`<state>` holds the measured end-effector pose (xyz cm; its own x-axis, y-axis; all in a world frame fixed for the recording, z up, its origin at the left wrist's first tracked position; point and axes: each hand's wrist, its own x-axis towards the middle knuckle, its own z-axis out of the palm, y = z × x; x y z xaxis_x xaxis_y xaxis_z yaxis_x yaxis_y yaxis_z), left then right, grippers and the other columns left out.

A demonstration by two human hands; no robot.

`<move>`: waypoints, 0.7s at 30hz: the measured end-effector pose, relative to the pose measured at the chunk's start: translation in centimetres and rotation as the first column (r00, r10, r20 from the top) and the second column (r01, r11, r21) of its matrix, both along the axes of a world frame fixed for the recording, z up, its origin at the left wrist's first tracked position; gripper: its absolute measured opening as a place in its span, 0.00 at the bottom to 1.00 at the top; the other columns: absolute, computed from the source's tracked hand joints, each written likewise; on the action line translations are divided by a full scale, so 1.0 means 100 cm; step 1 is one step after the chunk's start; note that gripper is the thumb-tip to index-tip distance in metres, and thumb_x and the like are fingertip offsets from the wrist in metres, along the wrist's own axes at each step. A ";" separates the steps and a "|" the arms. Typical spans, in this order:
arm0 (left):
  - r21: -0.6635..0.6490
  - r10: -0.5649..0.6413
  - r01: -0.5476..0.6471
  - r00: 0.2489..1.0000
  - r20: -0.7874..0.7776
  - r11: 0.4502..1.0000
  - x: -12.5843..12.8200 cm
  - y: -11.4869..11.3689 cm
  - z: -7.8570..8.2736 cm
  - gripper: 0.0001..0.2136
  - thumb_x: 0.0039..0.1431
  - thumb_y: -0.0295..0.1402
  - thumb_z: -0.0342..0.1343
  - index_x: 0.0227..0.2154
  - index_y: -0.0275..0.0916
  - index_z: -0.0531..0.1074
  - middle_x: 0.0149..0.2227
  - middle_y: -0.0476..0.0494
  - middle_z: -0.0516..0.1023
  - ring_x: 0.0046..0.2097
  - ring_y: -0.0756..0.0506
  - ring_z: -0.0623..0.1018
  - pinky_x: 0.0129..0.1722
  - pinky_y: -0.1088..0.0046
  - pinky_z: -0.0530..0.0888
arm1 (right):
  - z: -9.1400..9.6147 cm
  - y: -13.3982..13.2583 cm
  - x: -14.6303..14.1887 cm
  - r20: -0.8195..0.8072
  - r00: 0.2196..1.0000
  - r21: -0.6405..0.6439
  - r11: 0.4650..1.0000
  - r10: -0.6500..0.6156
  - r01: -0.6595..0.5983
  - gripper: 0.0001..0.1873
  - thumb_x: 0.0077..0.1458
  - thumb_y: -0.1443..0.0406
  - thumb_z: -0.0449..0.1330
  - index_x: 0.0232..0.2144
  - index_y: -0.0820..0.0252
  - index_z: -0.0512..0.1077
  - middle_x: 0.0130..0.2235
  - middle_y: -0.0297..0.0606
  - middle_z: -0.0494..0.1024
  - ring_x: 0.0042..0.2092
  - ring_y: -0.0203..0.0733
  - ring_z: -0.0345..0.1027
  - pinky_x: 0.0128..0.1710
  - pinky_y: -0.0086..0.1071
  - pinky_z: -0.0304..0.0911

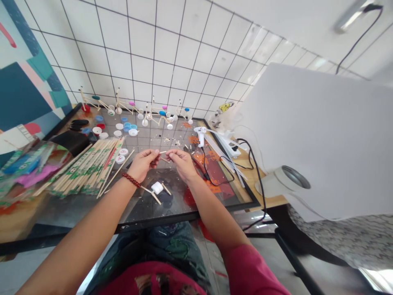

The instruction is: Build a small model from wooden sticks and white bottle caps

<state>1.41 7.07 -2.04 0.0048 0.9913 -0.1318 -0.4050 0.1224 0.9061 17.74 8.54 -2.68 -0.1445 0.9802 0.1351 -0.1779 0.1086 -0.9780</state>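
Observation:
Over the dark glass tabletop, my left hand (pixel 142 164) and my right hand (pixel 183 164) are close together, both pinched closed. Short pieces of wooden stick (pixel 165 159) bridge the small gap between my fingertips. Which hand bears which piece is hard to make out. Nearer to me, below the hands, lie a white rounded block (pixel 157 188), a joined stick piece (pixel 151 193) with a forked end, and a short stick (pixel 166 189). A white hot glue gun (pixel 200 135) rests beyond my right hand.
Wrapped chopsticks (pixel 89 166) are heaped at the left. White and blue bottle caps (pixel 127 127) lie behind, before a row of stick-and-cap figures (pixel 162 113) along the tiled wall. At right are a power strip (pixel 231 148), black cable (pixel 260 184) and a white cylinder (pixel 282 180).

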 end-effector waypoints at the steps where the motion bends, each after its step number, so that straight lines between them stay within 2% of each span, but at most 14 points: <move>1: 0.000 -0.002 0.002 1.000 0.009 1.000 0.000 0.000 0.000 0.16 0.43 0.40 0.76 0.24 0.34 0.77 0.24 0.46 0.77 0.25 0.51 0.72 0.23 0.76 0.66 | 0.000 0.001 0.000 -0.005 1.000 -0.003 1.000 -0.011 0.011 0.16 0.43 0.50 0.73 0.27 0.54 0.79 0.30 0.36 0.80 0.36 0.43 0.72 0.42 0.38 0.69; 7: -0.009 -0.027 0.028 0.998 0.063 1.000 0.000 0.000 0.002 0.20 0.37 0.43 0.79 0.24 0.35 0.76 0.24 0.47 0.76 0.25 0.52 0.72 0.23 0.77 0.66 | -0.003 0.003 0.002 0.027 0.999 -0.039 0.998 -0.042 0.043 0.14 0.41 0.54 0.76 0.26 0.55 0.80 0.28 0.35 0.80 0.35 0.43 0.73 0.41 0.39 0.71; 9: -0.007 -0.035 0.035 0.998 0.055 0.999 0.000 -0.001 0.002 0.19 0.38 0.42 0.78 0.24 0.35 0.77 0.24 0.46 0.76 0.25 0.52 0.72 0.23 0.77 0.66 | -0.005 0.003 0.002 0.041 0.998 -0.024 0.999 -0.041 0.042 0.17 0.36 0.55 0.78 0.23 0.55 0.78 0.27 0.33 0.78 0.35 0.42 0.72 0.41 0.38 0.71; 11: 0.006 -0.035 0.035 0.999 0.018 0.999 0.001 -0.003 0.003 0.18 0.40 0.42 0.77 0.22 0.35 0.77 0.23 0.45 0.76 0.25 0.51 0.72 0.23 0.77 0.66 | -0.006 0.003 0.000 0.024 1.000 -0.001 1.000 0.006 -0.006 0.19 0.34 0.56 0.80 0.25 0.54 0.78 0.29 0.32 0.78 0.35 0.41 0.72 0.42 0.37 0.71; 14: 0.029 -0.063 0.065 0.996 -0.070 0.997 0.004 -0.006 0.003 0.17 0.42 0.42 0.76 0.21 0.35 0.78 0.22 0.44 0.76 0.23 0.51 0.71 0.22 0.76 0.65 | -0.008 0.002 -0.003 0.015 0.995 0.072 0.992 0.101 -0.101 0.19 0.40 0.53 0.77 0.34 0.52 0.81 0.39 0.35 0.81 0.40 0.42 0.74 0.46 0.38 0.71; 16: 0.037 -0.086 0.091 0.991 -0.105 0.995 0.005 -0.007 0.003 0.18 0.42 0.45 0.76 0.21 0.35 0.79 0.22 0.43 0.77 0.23 0.51 0.71 0.21 0.75 0.64 | -0.006 0.002 -0.003 0.018 0.997 0.132 0.988 0.078 -0.080 0.18 0.47 0.49 0.73 0.35 0.53 0.81 0.44 0.39 0.81 0.44 0.44 0.74 0.49 0.38 0.71; 19: 0.043 0.029 -0.026 0.996 -0.083 0.999 0.001 -0.004 0.004 0.22 0.40 0.50 0.76 0.25 0.35 0.80 0.25 0.44 0.79 0.25 0.50 0.73 0.22 0.76 0.66 | 0.003 -0.001 0.005 0.000 1.000 0.174 0.985 -0.020 0.020 0.19 0.55 0.46 0.65 0.33 0.53 0.79 0.43 0.40 0.81 0.43 0.45 0.73 0.49 0.40 0.69; 20: 0.038 0.100 -0.097 0.993 -0.067 0.994 -0.002 -0.001 0.004 0.23 0.39 0.51 0.76 0.26 0.35 0.80 0.26 0.44 0.79 0.25 0.50 0.73 0.23 0.76 0.67 | 0.008 -0.003 0.009 0.035 0.999 0.191 0.981 -0.024 0.016 0.19 0.57 0.46 0.63 0.34 0.53 0.78 0.39 0.39 0.81 0.42 0.45 0.73 0.49 0.40 0.69; 21: 0.030 0.170 -0.168 0.984 -0.049 0.985 -0.006 0.001 0.005 0.24 0.38 0.51 0.76 0.26 0.35 0.79 0.26 0.45 0.79 0.25 0.51 0.74 0.23 0.76 0.67 | 0.012 -0.006 0.013 0.136 0.991 0.216 0.975 0.018 -0.048 0.17 0.59 0.47 0.63 0.34 0.53 0.78 0.36 0.38 0.80 0.41 0.46 0.73 0.49 0.41 0.68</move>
